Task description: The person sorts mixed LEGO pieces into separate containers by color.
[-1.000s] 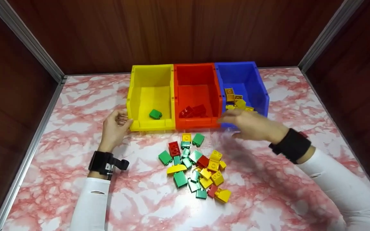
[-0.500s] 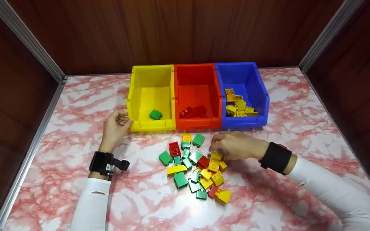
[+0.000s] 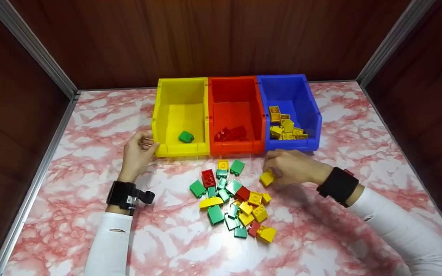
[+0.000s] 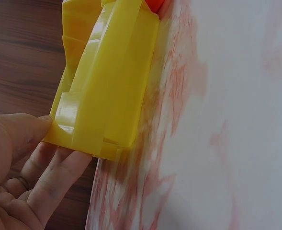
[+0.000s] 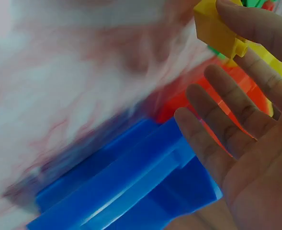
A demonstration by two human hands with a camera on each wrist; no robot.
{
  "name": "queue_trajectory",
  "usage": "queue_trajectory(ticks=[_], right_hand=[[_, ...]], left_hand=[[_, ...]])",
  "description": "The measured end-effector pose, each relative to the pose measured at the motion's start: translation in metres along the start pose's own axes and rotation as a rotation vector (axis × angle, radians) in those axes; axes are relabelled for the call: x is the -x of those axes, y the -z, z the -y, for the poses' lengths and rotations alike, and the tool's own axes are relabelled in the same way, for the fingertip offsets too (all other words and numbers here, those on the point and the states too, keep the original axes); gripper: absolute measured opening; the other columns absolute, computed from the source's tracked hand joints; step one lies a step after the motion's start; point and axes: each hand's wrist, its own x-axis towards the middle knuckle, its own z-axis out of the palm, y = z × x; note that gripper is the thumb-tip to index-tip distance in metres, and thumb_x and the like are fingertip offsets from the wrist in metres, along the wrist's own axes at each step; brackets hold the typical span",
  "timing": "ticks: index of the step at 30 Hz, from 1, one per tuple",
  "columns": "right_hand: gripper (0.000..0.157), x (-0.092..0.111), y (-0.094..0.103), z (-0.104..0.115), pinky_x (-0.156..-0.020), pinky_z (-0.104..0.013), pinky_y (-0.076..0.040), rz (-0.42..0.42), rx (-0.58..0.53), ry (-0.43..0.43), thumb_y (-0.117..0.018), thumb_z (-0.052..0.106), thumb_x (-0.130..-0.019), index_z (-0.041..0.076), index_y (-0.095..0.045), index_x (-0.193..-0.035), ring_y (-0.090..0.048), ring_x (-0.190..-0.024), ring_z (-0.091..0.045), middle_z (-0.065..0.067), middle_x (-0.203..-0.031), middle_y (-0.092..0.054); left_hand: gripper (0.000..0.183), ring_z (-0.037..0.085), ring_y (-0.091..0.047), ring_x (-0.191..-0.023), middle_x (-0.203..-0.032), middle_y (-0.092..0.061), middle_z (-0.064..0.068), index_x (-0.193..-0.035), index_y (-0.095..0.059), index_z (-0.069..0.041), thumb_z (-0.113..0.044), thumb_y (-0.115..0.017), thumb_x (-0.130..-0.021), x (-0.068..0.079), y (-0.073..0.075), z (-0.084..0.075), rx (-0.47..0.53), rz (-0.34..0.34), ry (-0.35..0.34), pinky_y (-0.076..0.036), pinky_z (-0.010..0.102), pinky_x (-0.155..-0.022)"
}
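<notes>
Head view: right of centre, I see the right hand point(image 3: 296, 166) pinching a yellow block point(image 3: 267, 178) below the blue bin point(image 3: 292, 145), near the loose blocks point(image 3: 215, 214) at lower centre. Left of centre, the left hand point(image 3: 138, 153) grips the yellow bin point(image 3: 182, 150) by its front corner. The wristband's red tag point(image 3: 348, 173) is too small to read.

Left wrist view: thumb and fingers hold that corner, lower left; a tug might shift the bin.

Right wrist view: the block sits upper right; a slack pinch could drop it. No lettering is legible.
</notes>
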Motion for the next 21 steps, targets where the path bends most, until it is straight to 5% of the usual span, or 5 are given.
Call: queue_trajectory(ticks=[6,13,21], right_hand=[[0.038,0.007,-0.005,-0.013,-0.068,-0.026,-0.051,0.009,-0.010,-0.067,-0.093,0.033,-0.080,0.021,-0.079,-0.113,-0.058,-0.082,-0.012,0.001,-0.102,-0.067],[0.066,0.008,0.003,-0.003,-0.081,-0.037,-0.061,-0.005,-0.034,-0.066,-0.095,0.043,-0.076,0.018,-0.071,-0.132,-0.062,-0.100,-0.019,-0.005,-0.123,-0.066],[0.044,-0.003,-0.009,0.004,-0.088,-0.043,-0.062,0.068,-0.004,-0.013,-0.092,0.020,-0.079,0.017,-0.076,-0.120,-0.063,-0.111,-0.028,-0.008,-0.124,-0.068]], left_hand=[[0.028,0.025,-0.064,-0.100,-0.112,-0.069,0.020,-0.125,-0.064,0.000,-0.015,-0.070,-0.102,0.000,0.000,0.001,-0.005,0.000,-0.010,-0.048,0.014,-0.084],[0.028,0.025,-0.064,-0.100,-0.111,-0.069,0.019,-0.126,-0.064,0.000,-0.014,-0.070,-0.102,-0.001,0.001,0.001,-0.012,0.002,0.002,-0.048,0.014,-0.083],[0.028,0.023,-0.063,-0.098,-0.111,-0.070,0.019,-0.125,-0.064,0.001,-0.013,-0.070,-0.101,-0.001,0.000,0.001,-0.004,-0.007,-0.001,-0.048,0.011,-0.082]])
